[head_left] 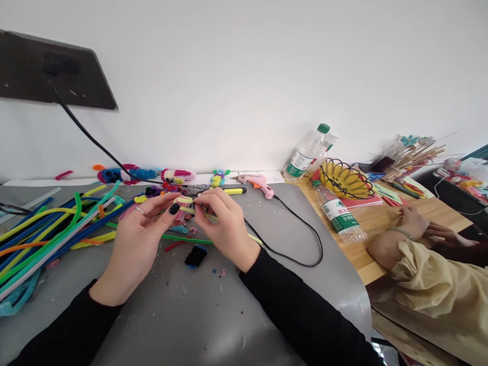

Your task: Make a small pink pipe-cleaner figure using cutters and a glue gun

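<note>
Over a grey mat (189, 321), both my hands meet around a small coiled pipe-cleaner piece (184, 201), pale yellow with pink below. My left hand (138, 240) pinches it between thumb and fingers; a ring sits on one finger and the nails are dark. My right hand (221, 225) is closed on the pale yellow pipe-cleaner end (212, 218) that runs from the piece. A green pipe cleaner (185, 239) lies on the mat beneath my hands, and a small black and blue object (195, 256) lies just below them.
Several coloured pipe cleaners (39, 239) pile at the left. A pink glue gun (258, 182) with a black cord (301, 245) lies behind. Finished pipe-cleaner figures (127, 173) line the wall. Two bottles (305, 153) (339, 215), a yellow wire basket (343, 179) and another person's arms (411, 239) occupy the wooden table at the right.
</note>
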`<state>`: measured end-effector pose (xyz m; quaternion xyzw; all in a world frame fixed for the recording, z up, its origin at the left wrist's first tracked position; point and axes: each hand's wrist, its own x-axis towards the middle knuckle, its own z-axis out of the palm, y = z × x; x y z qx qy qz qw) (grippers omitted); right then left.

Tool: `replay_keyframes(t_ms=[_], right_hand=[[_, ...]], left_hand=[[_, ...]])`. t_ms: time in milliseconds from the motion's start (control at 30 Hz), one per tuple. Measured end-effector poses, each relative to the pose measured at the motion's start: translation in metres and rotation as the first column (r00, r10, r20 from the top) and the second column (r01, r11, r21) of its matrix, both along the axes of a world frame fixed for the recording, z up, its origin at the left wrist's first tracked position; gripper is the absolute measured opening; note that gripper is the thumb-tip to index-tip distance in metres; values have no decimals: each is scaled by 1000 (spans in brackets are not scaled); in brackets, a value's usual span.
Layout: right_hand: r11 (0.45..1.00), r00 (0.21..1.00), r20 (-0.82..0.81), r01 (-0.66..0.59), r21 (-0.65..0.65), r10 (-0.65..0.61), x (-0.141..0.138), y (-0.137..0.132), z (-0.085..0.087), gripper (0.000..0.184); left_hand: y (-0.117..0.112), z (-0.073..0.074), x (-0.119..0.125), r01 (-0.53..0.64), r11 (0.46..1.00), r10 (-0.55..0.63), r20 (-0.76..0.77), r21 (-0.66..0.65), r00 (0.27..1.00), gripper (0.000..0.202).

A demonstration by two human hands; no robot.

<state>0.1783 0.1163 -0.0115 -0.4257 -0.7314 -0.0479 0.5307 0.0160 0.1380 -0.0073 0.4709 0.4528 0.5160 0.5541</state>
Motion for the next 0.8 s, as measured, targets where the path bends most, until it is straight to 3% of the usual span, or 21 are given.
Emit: replay_keyframes(t_ms=[300,667,800], right_hand=[[999,985,173,-4,-33,10,4,-3,-1,21],[995,991,109,-77,-61,83,1,-4,-1,18],[994,984,152,-79,-76,90,1,-5,0,21]], left_hand=[[-2,5,3,-38,999,38,-14,-14,999,74],[-2,-3,-1,4,989,14,-120,149,993,56],[-3,-2,-2,2,978,23,-116,211,993,50]])
